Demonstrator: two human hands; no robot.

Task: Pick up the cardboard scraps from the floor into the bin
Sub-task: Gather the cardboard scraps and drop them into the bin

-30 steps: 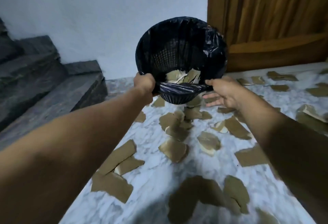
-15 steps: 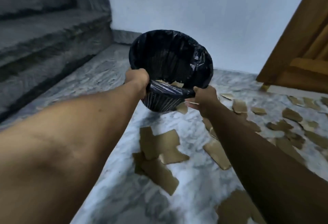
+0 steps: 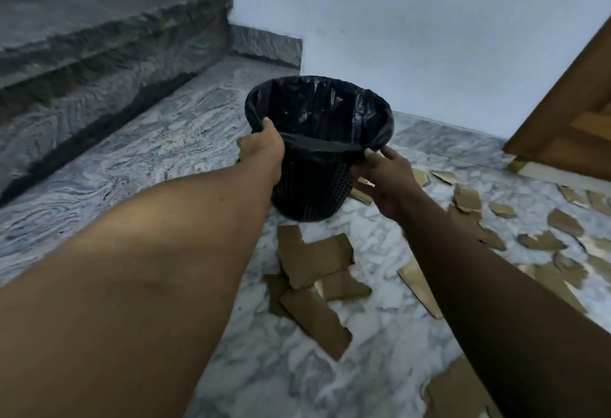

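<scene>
The black mesh bin (image 3: 314, 186), lined with a black plastic bag, is upright with its base at the marble floor near the wall. My left hand (image 3: 263, 149) grips its near left rim, thumb hooked over the edge. My right hand (image 3: 380, 171) is at the near right rim with its thumb against the liner and its fingers loosely extended. Brown cardboard scraps (image 3: 314, 259) lie on the floor just in front of the bin, and several more scraps (image 3: 562, 224) are scattered to the right. The bin's inside is dark, so its contents are hidden.
Grey stone steps (image 3: 99, 37) rise at the left. A pale wall (image 3: 413, 20) stands behind the bin. A wooden door (image 3: 568, 126) is at the right. More scraps (image 3: 456, 391) lie near my right forearm at the bottom.
The bin has gone from tilted and lifted in both hands to upright at the floor, further left near the steps. My right hand's fingers have loosened from the rim.
</scene>
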